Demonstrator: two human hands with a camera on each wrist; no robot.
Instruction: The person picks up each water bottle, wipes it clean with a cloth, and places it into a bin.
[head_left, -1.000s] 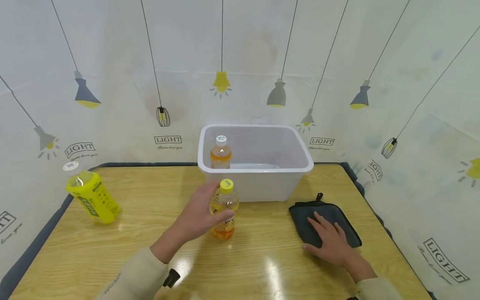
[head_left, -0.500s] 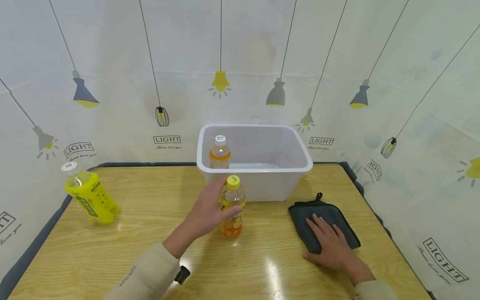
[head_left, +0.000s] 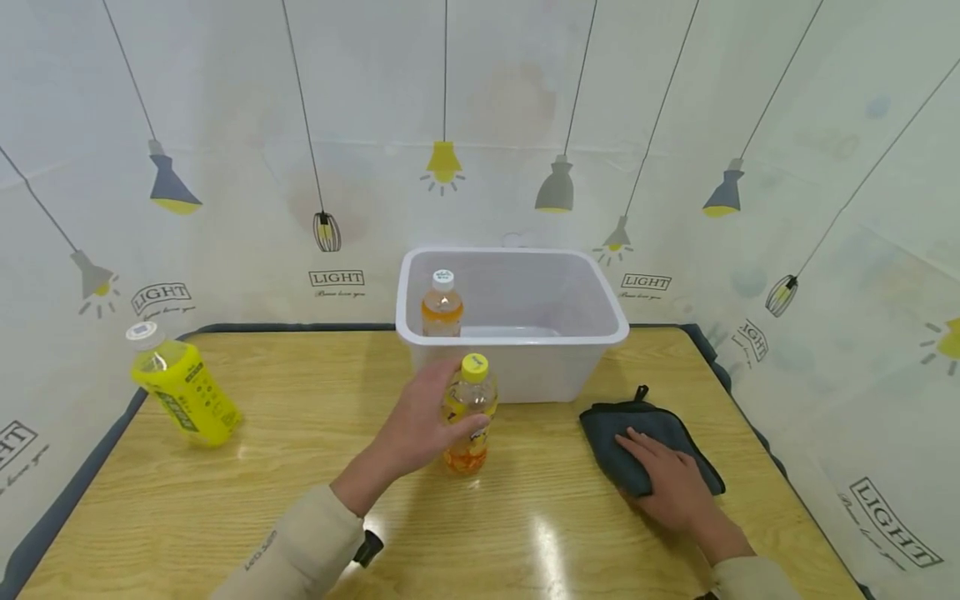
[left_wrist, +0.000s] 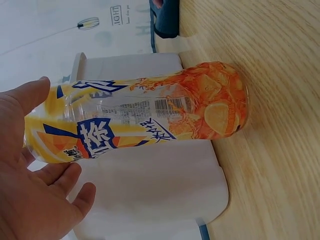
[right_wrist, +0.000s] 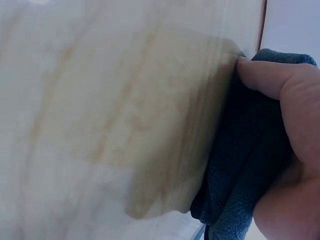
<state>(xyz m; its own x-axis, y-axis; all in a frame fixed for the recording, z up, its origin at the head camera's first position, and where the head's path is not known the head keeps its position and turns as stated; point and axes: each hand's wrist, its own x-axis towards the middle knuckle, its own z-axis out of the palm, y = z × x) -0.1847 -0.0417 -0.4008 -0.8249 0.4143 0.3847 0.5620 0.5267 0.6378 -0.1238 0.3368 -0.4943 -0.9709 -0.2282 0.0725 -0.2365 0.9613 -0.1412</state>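
Note:
A clear plastic drink bottle (head_left: 467, 457) with a yellow cap and a yellow and orange label stands upright in front of the white bin. My left hand (head_left: 420, 425) grips its upper part, thumb on the near side; the label shows large in the left wrist view (left_wrist: 125, 110). Over at the right, a folded dark grey-blue cloth (head_left: 609, 446) with a black hanging loop lies on the wooden table. My right hand (head_left: 675, 492) holds the cloth, fingers over its top and thumb tucked at its near left edge (right_wrist: 265, 77).
The white plastic bin (head_left: 517, 367) stands at the back middle, with a white-capped bottle of orange drink (head_left: 442, 308) inside its left end. A bright yellow bottle (head_left: 187, 392) with a white cap stands at the left. Patterned curtains (head_left: 510, 100) enclose the table.
My left hand and the yellow-capped bottle have shifted slightly right. My right thumb, spread on the table before, has drawn in against the cloth.

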